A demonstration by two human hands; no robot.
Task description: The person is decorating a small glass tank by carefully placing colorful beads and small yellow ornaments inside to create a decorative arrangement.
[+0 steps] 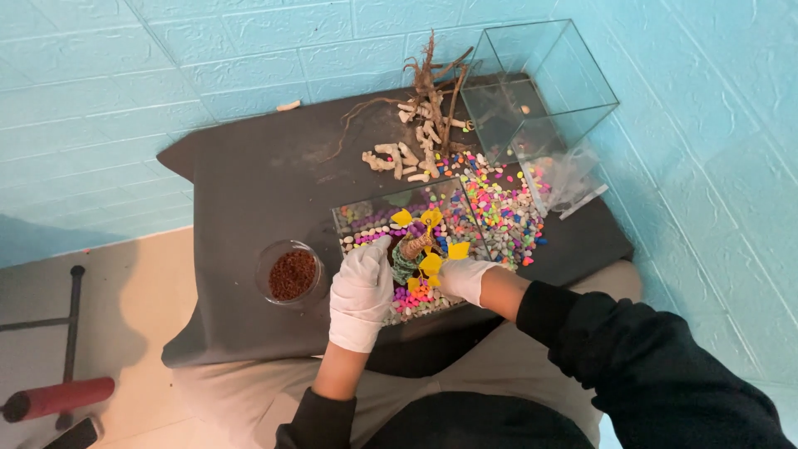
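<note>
Head: glass tank w/ colored pebbles

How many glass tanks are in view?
2. One tank lies at the middle of the dark board, holding coloured pebbles, with the left hand and right hand at it. The other tank stands at the board's far right corner, near the wall.

Two glass tanks, one bowl of brown granules, two gloved hands, one driftwood root.
</note>
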